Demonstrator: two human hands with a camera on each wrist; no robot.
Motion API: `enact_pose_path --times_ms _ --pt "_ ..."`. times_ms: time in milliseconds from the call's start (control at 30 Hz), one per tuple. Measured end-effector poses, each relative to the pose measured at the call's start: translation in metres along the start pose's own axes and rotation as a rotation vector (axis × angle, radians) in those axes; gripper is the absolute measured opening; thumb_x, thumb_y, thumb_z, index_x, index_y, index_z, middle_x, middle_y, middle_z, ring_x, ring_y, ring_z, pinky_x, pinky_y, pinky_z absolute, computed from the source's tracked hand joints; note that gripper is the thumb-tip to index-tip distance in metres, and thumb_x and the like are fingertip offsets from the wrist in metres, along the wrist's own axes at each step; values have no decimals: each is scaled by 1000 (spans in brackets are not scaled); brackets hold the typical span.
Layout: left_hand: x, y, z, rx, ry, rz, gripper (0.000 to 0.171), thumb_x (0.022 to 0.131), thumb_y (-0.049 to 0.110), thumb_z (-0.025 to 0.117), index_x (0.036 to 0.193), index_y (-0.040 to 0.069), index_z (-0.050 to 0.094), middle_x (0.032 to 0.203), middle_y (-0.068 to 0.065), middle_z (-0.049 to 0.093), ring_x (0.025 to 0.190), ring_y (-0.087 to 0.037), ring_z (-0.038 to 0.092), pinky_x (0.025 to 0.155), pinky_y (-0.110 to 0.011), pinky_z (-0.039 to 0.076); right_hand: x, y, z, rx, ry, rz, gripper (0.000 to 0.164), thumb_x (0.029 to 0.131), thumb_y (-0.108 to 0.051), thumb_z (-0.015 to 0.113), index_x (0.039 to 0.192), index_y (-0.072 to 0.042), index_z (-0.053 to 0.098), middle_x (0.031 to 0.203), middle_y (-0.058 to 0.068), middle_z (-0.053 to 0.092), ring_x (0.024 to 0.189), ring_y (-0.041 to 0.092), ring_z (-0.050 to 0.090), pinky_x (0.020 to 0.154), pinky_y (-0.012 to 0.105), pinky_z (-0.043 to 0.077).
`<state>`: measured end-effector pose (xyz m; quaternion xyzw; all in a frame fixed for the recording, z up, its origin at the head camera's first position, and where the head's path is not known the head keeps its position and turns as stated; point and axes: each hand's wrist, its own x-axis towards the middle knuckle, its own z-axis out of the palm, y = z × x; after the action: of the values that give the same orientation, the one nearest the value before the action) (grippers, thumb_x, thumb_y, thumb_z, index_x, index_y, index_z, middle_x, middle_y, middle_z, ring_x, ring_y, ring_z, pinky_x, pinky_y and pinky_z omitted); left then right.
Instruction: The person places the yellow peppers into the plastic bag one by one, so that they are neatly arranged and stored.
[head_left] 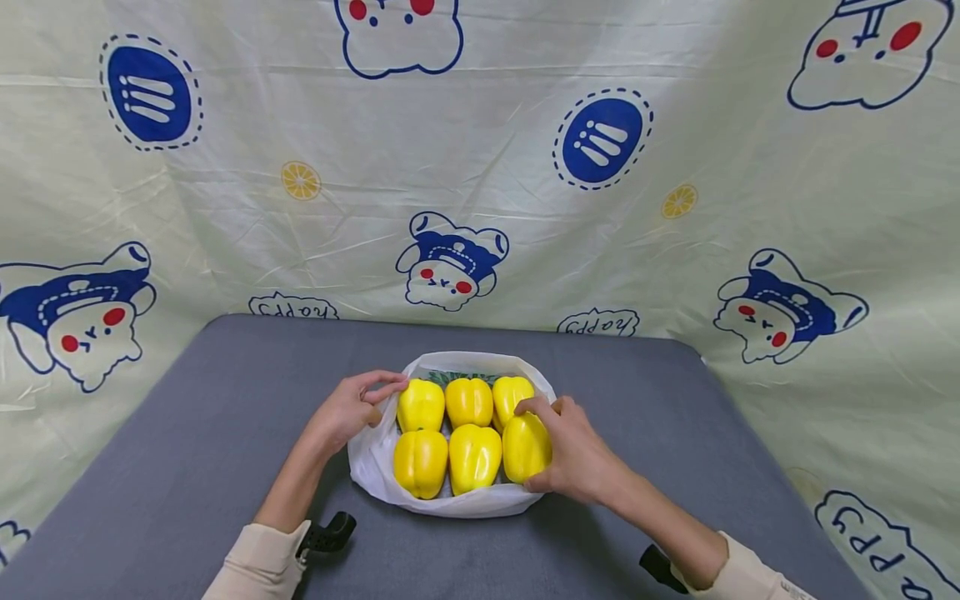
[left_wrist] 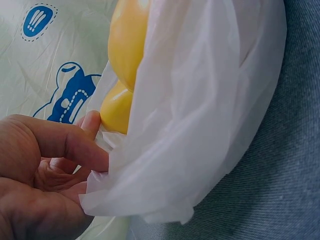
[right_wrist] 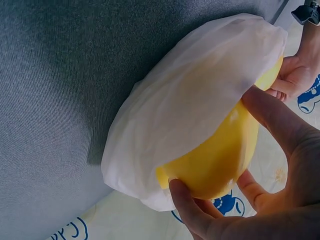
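Yellow bell peppers [head_left: 475,458] sit in two rows of three inside a white plastic bag [head_left: 369,462], its mouth spread wide around them. At the bag's left side, my left hand [head_left: 347,417] pinches the thin rim, beside the back-left pepper [head_left: 421,406]; the left wrist view shows plastic [left_wrist: 175,125] covering some fingertips. My right hand [head_left: 573,450] grips the front-right bell pepper [head_left: 527,450], fingers at its far side and thumb at its near end. In the right wrist view, the bag's wall [right_wrist: 165,110] partly hides this pepper [right_wrist: 215,160].
A grey cloth-covered table [head_left: 187,467] lies under the bag. Behind it hangs a pale printed curtain [head_left: 495,167] with cartoon figures. A dark green leafy print [head_left: 450,378] shows at the bag's back edge. Black straps [head_left: 330,533] circle the wrists.
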<state>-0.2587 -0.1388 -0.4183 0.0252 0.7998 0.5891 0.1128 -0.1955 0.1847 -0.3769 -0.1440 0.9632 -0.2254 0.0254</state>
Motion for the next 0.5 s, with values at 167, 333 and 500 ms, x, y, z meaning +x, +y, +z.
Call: enact_pose_path --times_ms 167,333,500 --pt "0 0 -1 -1 0 1 69 80 -20 42 138 11 60 144 -11 60 134 -29 45 54 -26 30 0 0 0 -9 -46 -9 82 56 -18 97 128 -27 58 115 13 49 104 28 48 79 44 51" --pt "0 0 0 1 1 4 69 80 -20 42 139 11 60 144 -11 60 134 -29 46 54 -25 30 0 1 -1 -3 -85 -29 82 57 -18 97 129 -26 59 114 13 50 101 27 49 79 44 50" --pt "1 -1 0 3 4 -1 69 80 -20 41 139 11 60 144 -11 60 137 -30 46 54 -26 30 0 2 -1 -2 -111 -62 81 58 -16 96 130 -23 60 115 12 52 102 25 51 83 44 50"
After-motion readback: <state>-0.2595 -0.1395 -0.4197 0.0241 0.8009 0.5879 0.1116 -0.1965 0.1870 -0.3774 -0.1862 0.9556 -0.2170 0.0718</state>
